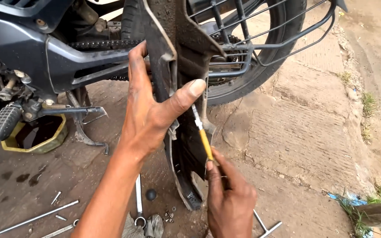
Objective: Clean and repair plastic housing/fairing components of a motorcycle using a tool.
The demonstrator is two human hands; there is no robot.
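head view: left hand (148, 119) clamps the dusty black plastic guard (179, 53) beside the rear wheel (261, 66), right hand (230, 200) pinching a yellow-handled screwdriver (204, 139); the guard looks light, stiff, best gripped by its edge.

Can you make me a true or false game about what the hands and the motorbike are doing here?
1. The left hand grips a dirty black plastic guard. True.
2. The right hand holds a hammer. False: it holds a yellow-handled screwdriver.
3. A yellow pan of dark liquid sits under the motorbike. True.
4. The ground is bare of tools. False: a spanner and metal rods lie there.
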